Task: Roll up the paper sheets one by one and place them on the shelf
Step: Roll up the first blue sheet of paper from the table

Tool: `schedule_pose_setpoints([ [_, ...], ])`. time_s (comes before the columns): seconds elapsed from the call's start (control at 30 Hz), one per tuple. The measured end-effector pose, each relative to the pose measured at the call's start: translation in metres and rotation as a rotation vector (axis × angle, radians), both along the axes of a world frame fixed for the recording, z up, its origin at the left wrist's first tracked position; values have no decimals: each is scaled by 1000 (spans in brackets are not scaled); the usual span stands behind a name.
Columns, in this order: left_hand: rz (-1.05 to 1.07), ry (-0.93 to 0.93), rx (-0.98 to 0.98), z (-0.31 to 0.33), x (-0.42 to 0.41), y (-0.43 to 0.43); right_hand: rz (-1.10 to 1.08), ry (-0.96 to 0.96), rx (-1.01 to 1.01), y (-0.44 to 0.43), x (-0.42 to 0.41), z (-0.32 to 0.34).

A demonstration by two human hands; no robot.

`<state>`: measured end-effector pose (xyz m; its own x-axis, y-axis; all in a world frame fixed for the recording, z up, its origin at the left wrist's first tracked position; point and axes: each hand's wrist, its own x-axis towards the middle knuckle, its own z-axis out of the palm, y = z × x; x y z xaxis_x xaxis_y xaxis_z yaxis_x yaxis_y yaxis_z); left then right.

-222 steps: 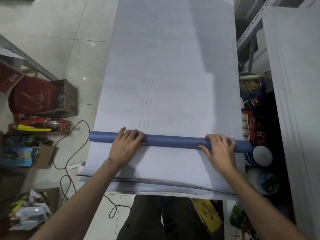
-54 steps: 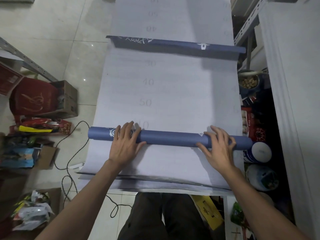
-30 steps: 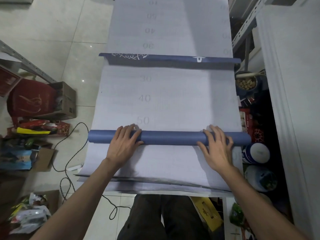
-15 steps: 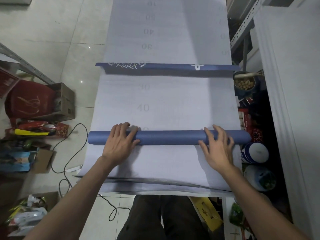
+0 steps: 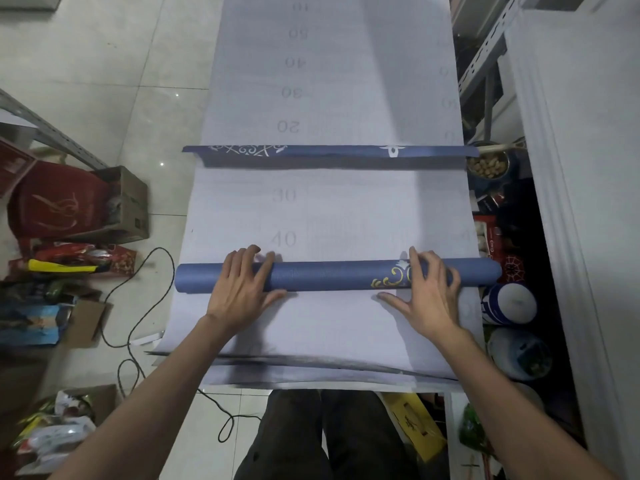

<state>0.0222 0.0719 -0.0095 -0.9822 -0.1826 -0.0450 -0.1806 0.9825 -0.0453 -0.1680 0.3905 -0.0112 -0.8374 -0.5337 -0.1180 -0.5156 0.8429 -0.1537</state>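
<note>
On the paper sheet [image 5: 332, 209], the blue roll [image 5: 329, 276] has advanced to "40".

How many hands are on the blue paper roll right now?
2. The left hand lies flat over the blue rolled paper sheet near its left end; the right hand lies over it near its right end, partly covering the gold ornament. Neither is hidden.
</note>
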Motion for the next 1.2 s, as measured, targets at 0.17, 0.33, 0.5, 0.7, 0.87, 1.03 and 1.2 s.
schedule_pose_setpoints([
  [0.17, 3, 15, 17, 7, -8, -5, 13, 46, -95, -1, -5, -1],
  [0.33, -27, 25, 77, 5, -2, -2, 19, 57, -124, 2, -2, -4],
  [0.5, 10, -31, 57, 12, -7, 8, 34, 36, -82, 1, 0, -10],
  [0.7, -21, 36, 67, 10, -11, 3, 53, 53, -188, 5, -5, -10],
  [0.87, 54, -8, 44, 12, -13, 13, 57, 56, -107, 0, -2, -4],
  [1.03, 28, -31, 53, 14, -19, 7, 32, 3, -94, 2, -12, -3],
  [1.2, 45, -33, 30, 9, -16, 13, 51, 11, -108, 5, -6, -11],
])
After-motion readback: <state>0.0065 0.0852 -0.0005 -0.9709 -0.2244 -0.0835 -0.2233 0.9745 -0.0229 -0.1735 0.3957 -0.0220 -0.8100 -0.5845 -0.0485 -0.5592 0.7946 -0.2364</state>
